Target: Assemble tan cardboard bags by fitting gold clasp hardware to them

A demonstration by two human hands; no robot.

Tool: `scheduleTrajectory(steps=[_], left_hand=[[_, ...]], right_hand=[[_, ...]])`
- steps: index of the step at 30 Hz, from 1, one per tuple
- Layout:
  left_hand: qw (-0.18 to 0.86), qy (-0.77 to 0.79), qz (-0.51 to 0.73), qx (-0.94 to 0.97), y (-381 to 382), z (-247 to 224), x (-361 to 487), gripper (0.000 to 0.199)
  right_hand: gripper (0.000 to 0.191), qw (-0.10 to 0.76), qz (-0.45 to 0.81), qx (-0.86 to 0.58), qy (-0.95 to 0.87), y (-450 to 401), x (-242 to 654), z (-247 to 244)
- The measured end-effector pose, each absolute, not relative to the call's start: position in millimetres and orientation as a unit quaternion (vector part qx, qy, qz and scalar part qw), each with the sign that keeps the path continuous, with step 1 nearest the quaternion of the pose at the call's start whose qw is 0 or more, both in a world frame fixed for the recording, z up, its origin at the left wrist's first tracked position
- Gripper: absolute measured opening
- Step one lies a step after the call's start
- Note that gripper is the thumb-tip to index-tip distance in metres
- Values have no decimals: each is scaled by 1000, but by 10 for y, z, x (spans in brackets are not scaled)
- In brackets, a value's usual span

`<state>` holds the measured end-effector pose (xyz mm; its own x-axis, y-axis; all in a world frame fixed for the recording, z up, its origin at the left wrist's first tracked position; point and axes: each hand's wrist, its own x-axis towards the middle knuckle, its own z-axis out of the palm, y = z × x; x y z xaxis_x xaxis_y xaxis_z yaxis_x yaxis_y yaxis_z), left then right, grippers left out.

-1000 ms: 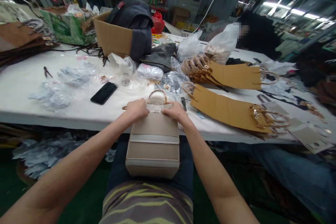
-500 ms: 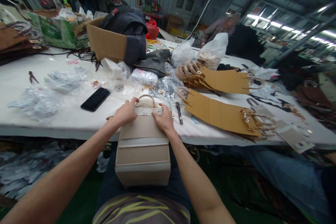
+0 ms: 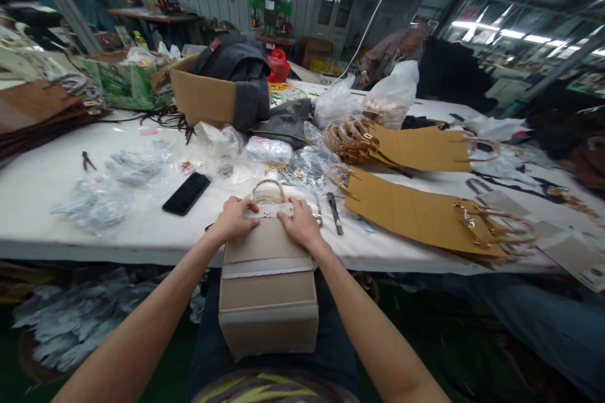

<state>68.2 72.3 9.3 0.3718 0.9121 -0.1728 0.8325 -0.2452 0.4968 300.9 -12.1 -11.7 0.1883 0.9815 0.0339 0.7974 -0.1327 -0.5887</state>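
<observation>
A beige bag panel (image 3: pixel 267 289) hangs from the table's front edge down over my lap, its top end lying on the white cloth. My left hand (image 3: pixel 237 217) grips the top left corner, thumb on the upper face. The top right corner is pinched by my right hand (image 3: pixel 300 221). Between the hands runs a pale strip with small holes, and a brown looped handle (image 3: pixel 268 192) stands beyond it. To the right of my right hand lies a dark tool (image 3: pixel 335 213).
On the white table (image 3: pixel 28 220) are a black phone (image 3: pixel 186 193), plastic bags (image 3: pixel 94 201), a cardboard box (image 3: pixel 203 93) and stacked mustard panels with handles (image 3: pixel 416 214). A person (image 3: pixel 394 50) is at the far side.
The view has shifted, so the table's things sit lower and further right. Both hands remain at the panel's top corners, with the left fingers slightly more spread over the edge.
</observation>
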Motion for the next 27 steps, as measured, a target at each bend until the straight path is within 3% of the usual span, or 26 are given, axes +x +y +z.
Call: scheduleTrajectory(steps=[8, 13, 17, 21, 27], left_hand=[[258, 573, 95, 772, 596, 228, 721, 30], [273, 597, 103, 747, 566, 234, 739, 25], [283, 600, 107, 741, 565, 256, 736, 25], [286, 614, 108, 728, 548, 278, 744, 26], [297, 621, 112, 717, 553, 298, 747, 25]], right_hand=[[71, 202, 152, -733, -632, -164, 2974, -175], [62, 102, 127, -729, -665, 32, 3119, 285], [42, 196, -2, -684, -703, 812, 2896, 716], [26, 173, 171, -564, -789, 1795, 2354, 637], [16, 173, 203, -590, -762, 2408, 1850, 77]])
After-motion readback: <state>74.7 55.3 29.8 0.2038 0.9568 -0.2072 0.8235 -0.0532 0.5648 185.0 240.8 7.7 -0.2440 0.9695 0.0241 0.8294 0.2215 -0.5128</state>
